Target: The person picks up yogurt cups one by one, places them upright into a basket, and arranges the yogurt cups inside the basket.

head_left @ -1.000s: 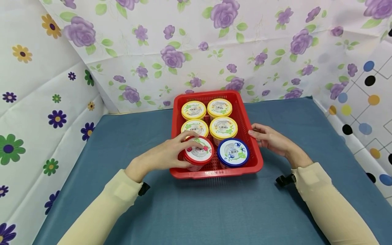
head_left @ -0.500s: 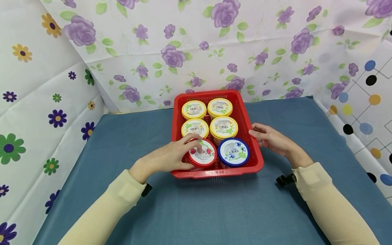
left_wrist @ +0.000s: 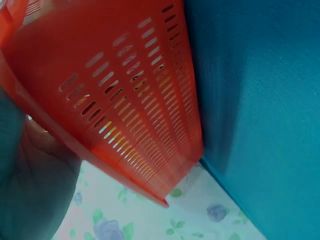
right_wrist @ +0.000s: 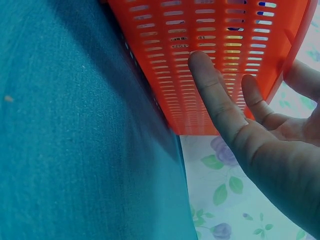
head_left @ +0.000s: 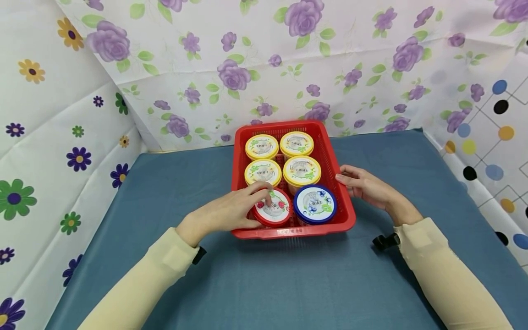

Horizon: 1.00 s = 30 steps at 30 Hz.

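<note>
In the head view a red plastic basket (head_left: 317, 231) holds several round tubs with printed lids. My left hand (head_left: 228, 208) reaches over its near left side, fingers and thumb curled round the red-lidded tub (head_left: 277, 211) in the near left corner. Right of it sits a blue-lidded tub (head_left: 315, 204). Behind these stand several yellow-lidded tubs (head_left: 302, 170). My right hand (head_left: 369, 188) touches the basket's right side, thumb at the rim; in the right wrist view its fingers (right_wrist: 220, 102) lie fairly straight along the slotted outer wall. The left fingertips are hidden in the left wrist view.
The basket stands on a blue cloth-covered table (head_left: 280, 284), close to the flowered back curtain (head_left: 264, 59). Patterned sheets hang on the left (head_left: 62, 151) and right (head_left: 491, 151). A black strap (head_left: 385, 242) shows at the right cuff.
The left hand shifts slightly right with the red-lidded tub, which settles lower into the basket corner; over the last half second it hardly moves. The right hand stays at the basket's side.
</note>
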Tool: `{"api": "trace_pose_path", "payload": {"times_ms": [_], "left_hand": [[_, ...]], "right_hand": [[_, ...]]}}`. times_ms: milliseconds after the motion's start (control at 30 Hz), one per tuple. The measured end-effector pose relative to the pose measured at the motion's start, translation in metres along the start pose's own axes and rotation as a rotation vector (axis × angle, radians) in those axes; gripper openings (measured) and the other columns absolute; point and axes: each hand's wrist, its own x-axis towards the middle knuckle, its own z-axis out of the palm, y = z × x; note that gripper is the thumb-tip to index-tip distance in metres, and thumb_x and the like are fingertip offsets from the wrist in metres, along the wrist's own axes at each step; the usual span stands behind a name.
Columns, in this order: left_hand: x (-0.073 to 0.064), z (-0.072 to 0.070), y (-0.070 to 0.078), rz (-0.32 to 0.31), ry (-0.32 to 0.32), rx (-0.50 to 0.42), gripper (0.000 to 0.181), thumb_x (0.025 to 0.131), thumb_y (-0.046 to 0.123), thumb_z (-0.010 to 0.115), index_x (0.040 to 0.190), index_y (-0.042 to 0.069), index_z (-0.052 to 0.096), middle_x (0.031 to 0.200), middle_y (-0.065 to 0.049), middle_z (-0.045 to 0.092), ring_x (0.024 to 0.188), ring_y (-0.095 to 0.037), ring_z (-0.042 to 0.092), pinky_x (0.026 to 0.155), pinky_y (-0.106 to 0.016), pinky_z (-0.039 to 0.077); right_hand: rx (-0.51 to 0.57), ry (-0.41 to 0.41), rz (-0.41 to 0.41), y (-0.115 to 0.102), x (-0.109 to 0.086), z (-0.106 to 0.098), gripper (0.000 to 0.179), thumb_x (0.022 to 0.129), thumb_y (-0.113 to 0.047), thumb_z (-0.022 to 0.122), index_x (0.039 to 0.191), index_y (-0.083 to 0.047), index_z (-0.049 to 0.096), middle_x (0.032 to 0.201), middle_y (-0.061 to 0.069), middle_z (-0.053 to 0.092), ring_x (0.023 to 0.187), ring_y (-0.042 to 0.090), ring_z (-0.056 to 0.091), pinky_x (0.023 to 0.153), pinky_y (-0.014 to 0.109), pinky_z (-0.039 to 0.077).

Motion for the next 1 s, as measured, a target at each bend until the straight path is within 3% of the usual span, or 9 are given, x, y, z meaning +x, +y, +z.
{"api": "trace_pose_path", "payload": {"times_ms": [167,533,833,1000], "left_hand": [[-0.007,-0.004,-0.003,-0.017,0.016,0.076,0.054,0.083,0.043,0.088,0.125,0.021,0.063,0.148,0.000,0.052,0.125,-0.017,0.053,0.110,-0.043,0.048],[-0.006,-0.003,-0.003,-0.010,0.021,0.088,0.051,0.081,0.043,0.089,0.121,0.024,0.063,0.147,-0.001,0.052,0.128,-0.020,0.050,0.114,-0.048,0.042],[-0.007,-0.007,-0.002,-0.044,-0.013,0.056,0.054,0.081,0.041,0.090,0.124,0.024,0.062,0.147,-0.001,0.049,0.130,-0.019,0.046,0.115,-0.049,0.041],[-0.008,-0.011,-0.001,-0.056,-0.008,0.016,0.055,0.083,0.048,0.086,0.127,0.025,0.064,0.147,-0.001,0.049,0.132,-0.017,0.044,0.114,-0.050,0.043]], "right_hand": [[0.000,0.003,0.004,0.000,0.000,0.001,0.037,0.110,-0.027,0.052,0.131,0.002,0.045,0.119,0.016,0.061,0.101,0.023,0.071,0.090,0.038,0.061],[-0.003,0.014,0.003,0.001,-0.001,0.000,0.036,0.110,-0.027,0.052,0.131,0.002,0.046,0.120,0.015,0.061,0.101,0.024,0.072,0.090,0.038,0.061],[0.006,0.004,0.001,0.000,0.000,0.001,0.037,0.110,-0.027,0.052,0.131,0.003,0.045,0.120,0.016,0.060,0.102,0.023,0.071,0.090,0.039,0.061],[0.001,0.001,0.001,-0.002,0.001,0.002,0.038,0.110,-0.027,0.052,0.131,0.003,0.045,0.121,0.016,0.060,0.102,0.023,0.071,0.091,0.038,0.061]]}}
